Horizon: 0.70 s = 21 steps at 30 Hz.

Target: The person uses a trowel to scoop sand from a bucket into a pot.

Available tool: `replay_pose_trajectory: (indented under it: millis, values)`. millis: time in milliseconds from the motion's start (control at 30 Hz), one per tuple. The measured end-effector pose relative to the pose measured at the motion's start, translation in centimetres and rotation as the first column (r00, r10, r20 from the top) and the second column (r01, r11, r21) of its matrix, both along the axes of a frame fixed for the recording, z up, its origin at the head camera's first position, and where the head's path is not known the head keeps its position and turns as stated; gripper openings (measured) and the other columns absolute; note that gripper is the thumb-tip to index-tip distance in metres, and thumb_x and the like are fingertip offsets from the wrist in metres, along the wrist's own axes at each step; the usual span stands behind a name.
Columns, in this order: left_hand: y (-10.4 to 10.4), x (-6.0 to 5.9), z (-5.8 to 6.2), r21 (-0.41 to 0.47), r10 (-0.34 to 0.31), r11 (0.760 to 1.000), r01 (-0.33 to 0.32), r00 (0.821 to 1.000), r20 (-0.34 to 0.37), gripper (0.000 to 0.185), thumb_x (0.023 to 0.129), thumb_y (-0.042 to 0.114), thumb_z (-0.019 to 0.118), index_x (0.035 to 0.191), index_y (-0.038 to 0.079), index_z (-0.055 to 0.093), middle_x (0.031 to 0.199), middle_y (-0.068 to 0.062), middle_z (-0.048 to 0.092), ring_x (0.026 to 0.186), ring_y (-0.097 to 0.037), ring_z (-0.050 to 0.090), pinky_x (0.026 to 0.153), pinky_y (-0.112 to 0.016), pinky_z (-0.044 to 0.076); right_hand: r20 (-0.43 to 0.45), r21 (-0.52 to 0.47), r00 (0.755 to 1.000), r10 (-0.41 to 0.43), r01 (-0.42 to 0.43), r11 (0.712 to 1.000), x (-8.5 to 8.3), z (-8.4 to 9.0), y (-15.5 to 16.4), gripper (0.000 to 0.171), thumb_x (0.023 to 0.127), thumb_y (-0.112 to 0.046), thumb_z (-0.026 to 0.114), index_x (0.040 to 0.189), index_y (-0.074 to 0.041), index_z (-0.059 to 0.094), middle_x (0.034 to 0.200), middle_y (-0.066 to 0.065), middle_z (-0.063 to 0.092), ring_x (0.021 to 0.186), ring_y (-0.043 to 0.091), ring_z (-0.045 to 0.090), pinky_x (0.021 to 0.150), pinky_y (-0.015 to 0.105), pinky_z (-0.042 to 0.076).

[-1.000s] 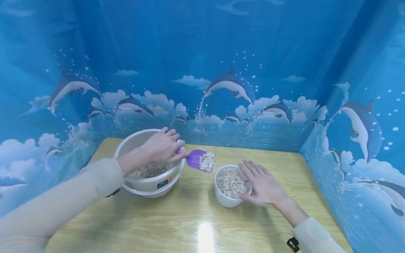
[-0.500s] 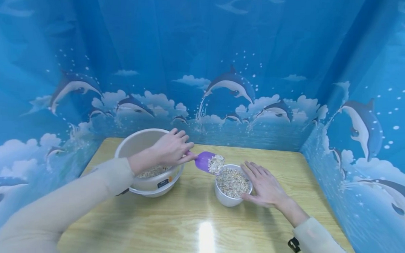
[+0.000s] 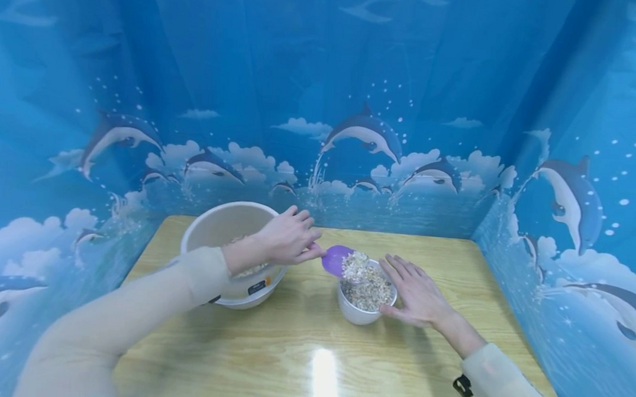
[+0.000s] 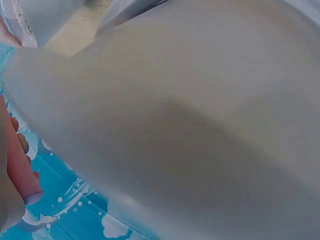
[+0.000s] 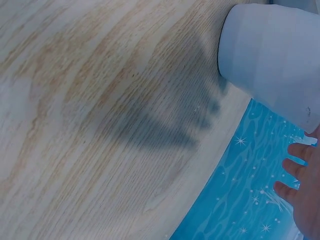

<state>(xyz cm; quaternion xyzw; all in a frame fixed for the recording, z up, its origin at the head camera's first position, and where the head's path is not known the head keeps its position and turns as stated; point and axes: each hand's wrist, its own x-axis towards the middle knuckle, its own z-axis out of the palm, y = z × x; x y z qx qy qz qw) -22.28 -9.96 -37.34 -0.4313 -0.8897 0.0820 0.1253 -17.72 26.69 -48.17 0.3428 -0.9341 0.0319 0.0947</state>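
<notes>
My left hand (image 3: 289, 239) grips the handle of a purple scoop (image 3: 336, 260). In the left wrist view the handle (image 4: 22, 172) looks pink, with fingers curled round it. A heap of pale, grain-like bits (image 3: 355, 265) lies on the scoop's blade, which hangs over the far left rim of a small white bowl (image 3: 357, 314). That bowl holds similar bits, nearly up to its rim. On its right side my right hand (image 3: 415, 293) rests against the rim, fingers extended. In the right wrist view, the fingers (image 5: 292, 169) show below the bowl's wall (image 5: 275, 50).
A large white basin (image 3: 202, 229) with a dark label stands at the left, more of the bits inside; my left forearm crosses above it. Both vessels stand on a wood-grain table (image 3: 269, 350). A blue dolphin-print curtain (image 3: 323, 74) encloses the back and sides.
My left hand has carried the loaded scoop rightward from beside the basin to over the small bowl's rim. My right hand has stayed almost still at the bowl.
</notes>
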Motion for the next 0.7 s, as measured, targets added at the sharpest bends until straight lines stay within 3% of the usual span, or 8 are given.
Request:
replay_pose_trajectory:
  millis: [367,700]
  values:
    - [2.1,-0.4,-0.3,-0.102,-0.011,0.995,0.017,0.998,0.055,0.058,0.110,0.064,0.033,0.116,0.022,0.072,0.110,-0.002,0.072,0.108,-0.022,0.062,0.098,-0.043,0.048,-0.004,-0.009,1.000,0.000,0.000,1.000,0.0,0.0,0.0,0.107,0.090,-0.081,0.053,0.161,-0.003,0.036,0.166,0.026,0.038,0.149,0.049,0.045,0.119,0.067,0.038]
    - [3.4,-0.6,-0.5,-0.186,0.016,0.983,-0.008,0.999,0.039,0.063,0.109,0.066,0.028,0.122,0.021,0.071,0.114,-0.004,0.072,0.109,-0.021,0.060,0.100,-0.043,0.049,-0.010,0.008,1.000,-0.002,0.002,1.000,-0.1,-0.1,0.1,0.107,0.090,-0.080,0.056,0.162,-0.004,0.035,0.167,0.025,0.038,0.149,0.048,0.046,0.119,0.067,0.038]
